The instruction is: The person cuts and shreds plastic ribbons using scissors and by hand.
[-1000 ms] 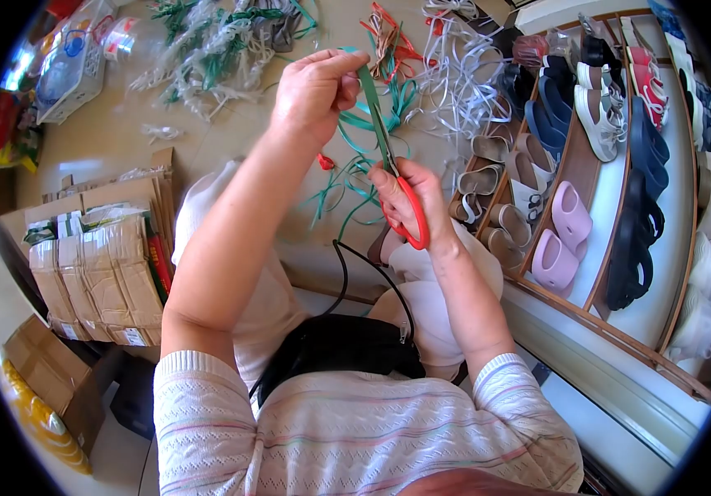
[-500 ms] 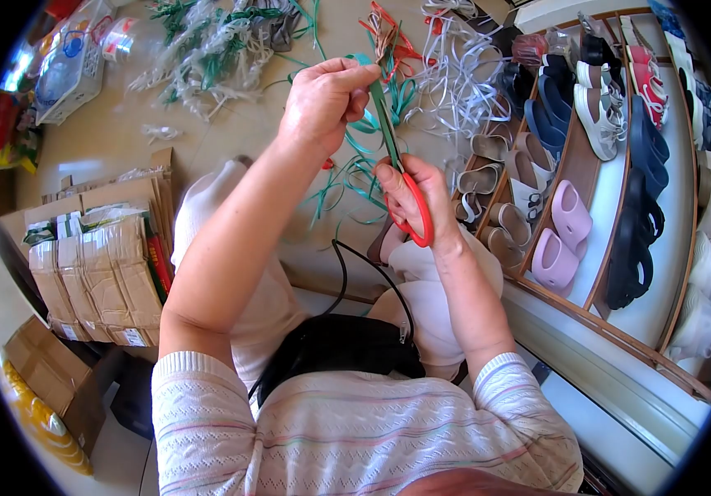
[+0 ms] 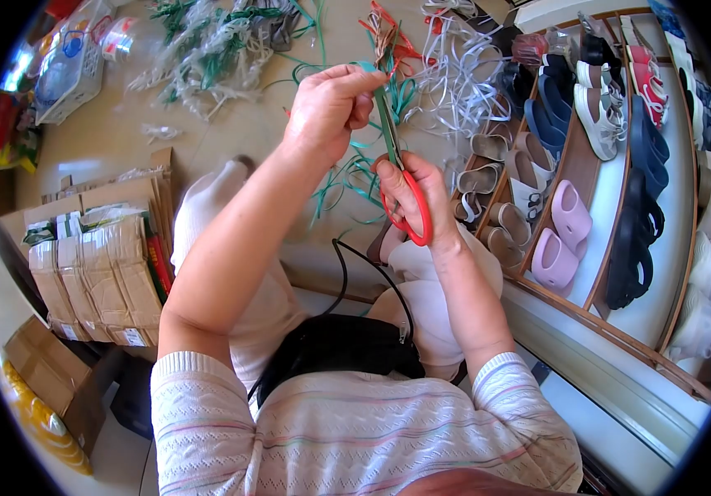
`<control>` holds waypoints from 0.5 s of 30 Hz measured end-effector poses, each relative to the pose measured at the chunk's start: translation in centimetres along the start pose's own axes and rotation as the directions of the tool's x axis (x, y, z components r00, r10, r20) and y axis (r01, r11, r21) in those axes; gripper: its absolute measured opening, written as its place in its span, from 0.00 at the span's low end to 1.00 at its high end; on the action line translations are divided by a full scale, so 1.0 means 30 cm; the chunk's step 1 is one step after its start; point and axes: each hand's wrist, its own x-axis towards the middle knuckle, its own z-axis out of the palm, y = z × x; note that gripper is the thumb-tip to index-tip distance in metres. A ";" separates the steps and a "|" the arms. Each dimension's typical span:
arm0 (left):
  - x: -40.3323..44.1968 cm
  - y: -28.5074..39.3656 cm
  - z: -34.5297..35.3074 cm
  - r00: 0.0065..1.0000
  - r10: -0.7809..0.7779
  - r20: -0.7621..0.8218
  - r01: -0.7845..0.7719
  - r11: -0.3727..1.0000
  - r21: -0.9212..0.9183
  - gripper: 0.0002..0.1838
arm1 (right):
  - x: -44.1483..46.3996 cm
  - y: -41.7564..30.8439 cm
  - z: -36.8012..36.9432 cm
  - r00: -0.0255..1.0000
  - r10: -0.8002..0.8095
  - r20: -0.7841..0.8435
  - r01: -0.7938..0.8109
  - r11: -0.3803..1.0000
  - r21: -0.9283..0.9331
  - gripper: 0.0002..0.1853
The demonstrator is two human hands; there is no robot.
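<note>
In the head view, my right hand (image 3: 419,194) is wrapped round a pair of red-handled scissors (image 3: 422,217), whose blades point away from me toward my left fingers. A green plastic strap (image 3: 384,107) runs along the blades, between my left fingertips and my right thumb. My left hand (image 3: 331,107) pinches this strap at its far end, the other fingers curled in. How the strap sits between the blades is hard to make out. Beyond both hands, loose green strips (image 3: 351,186) lie curled on the floor.
Tangled white strips (image 3: 459,78) and a green and clear heap (image 3: 207,58) lie on the floor ahead. A shoe rack (image 3: 575,165) with several pairs stands at right. Flattened cardboard (image 3: 99,281) is at left, a white basket (image 3: 74,66) farther off. A black bag (image 3: 339,355) rests on my lap.
My left hand has shifted slightly to the right and a little toward me, still pinching the strap. The scissors and my right hand have barely moved.
</note>
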 end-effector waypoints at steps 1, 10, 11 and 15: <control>0.008 0.004 -0.005 1.000 -0.008 -0.005 0.008 1.000 -0.019 0.05 | -0.004 -0.001 0.001 1.000 0.004 0.008 -0.004 1.000 0.002 0.16; 0.010 0.003 -0.008 1.000 0.011 -0.002 -0.011 0.998 -0.055 0.05 | 0.013 0.010 0.000 0.996 -0.089 0.025 0.088 0.996 0.014 0.14; 0.011 0.000 -0.012 1.000 0.013 0.010 -0.013 0.998 -0.057 0.06 | 0.012 0.012 -0.002 0.997 -0.075 0.023 0.074 0.997 0.010 0.14; 0.013 0.002 -0.015 1.000 0.018 0.020 -0.017 0.999 -0.030 0.06 | 0.007 0.009 -0.009 0.999 -0.034 0.036 0.034 0.999 0.011 0.14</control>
